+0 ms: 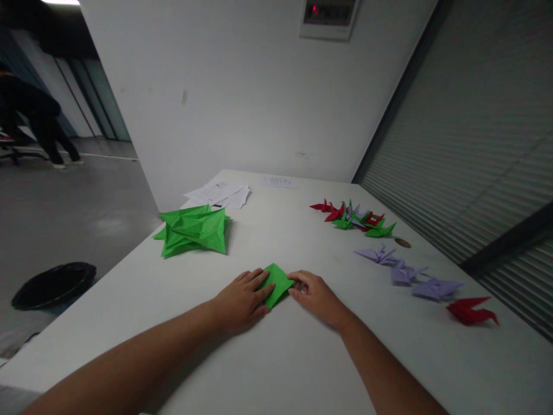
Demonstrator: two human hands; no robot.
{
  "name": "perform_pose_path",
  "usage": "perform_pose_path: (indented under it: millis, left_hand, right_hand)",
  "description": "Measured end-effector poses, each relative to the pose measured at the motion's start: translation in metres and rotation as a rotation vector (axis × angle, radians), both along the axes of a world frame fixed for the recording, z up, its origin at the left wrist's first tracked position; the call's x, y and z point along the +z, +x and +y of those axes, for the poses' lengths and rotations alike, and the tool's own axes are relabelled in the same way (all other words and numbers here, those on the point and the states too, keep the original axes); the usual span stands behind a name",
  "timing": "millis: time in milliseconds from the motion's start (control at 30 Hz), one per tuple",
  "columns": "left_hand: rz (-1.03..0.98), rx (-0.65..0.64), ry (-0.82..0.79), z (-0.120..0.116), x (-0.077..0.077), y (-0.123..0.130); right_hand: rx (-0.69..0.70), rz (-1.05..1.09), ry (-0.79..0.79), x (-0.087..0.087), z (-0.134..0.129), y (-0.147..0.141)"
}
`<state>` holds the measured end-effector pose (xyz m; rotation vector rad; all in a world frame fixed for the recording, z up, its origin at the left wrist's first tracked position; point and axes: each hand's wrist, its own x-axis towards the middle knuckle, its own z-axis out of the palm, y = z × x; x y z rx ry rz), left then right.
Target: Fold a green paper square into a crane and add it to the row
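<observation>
A small folded green paper [277, 284], diamond-shaped, lies on the white table [298, 357] between my hands. My left hand [245, 300] rests flat over its left side, fingers spread. The fingertips of my right hand [313, 294] pinch the paper's right corner. Beyond my left hand is a pile of creased green papers [194, 230]. Folded paper cranes are over on the right: a red one [470, 311] nearest, then several purple ones [436, 288], and a cluster of red, green and purple ones [345, 216] farther back.
Loose printed sheets [220, 193] lie at the table's far left, close to the wall. A round brown hole cover [402, 243] sits near the right edge beside the blinds. On the floor at left stands a black-lined bin [54, 285]; a person [37, 109] bends farther back.
</observation>
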<state>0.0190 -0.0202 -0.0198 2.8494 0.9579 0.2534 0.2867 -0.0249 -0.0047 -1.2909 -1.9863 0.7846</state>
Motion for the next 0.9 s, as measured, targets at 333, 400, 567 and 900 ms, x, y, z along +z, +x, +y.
perform_pose_path:
  millis: [333,400,567,900]
  left_hand:
    - [-0.128,0.022,-0.047,0.001,-0.002,-0.003]
    - [-0.210,0.067,-0.100,0.002,0.001,-0.004]
    - [-0.571,0.189,-0.378,0.008,0.006,-0.005]
    - [-1.223,0.288,-1.028,0.009,0.014,0.005]
  right_hand:
    - [-0.037,0.066,0.024,-0.003,0.004,0.002]
    - [-0.044,0.118,0.037,-0.001,0.005,0.003]
    - [-0.046,0.231,0.094,0.003,0.004,0.005]
    - [0.023,0.270,0.150,0.011,-0.002,-0.004]
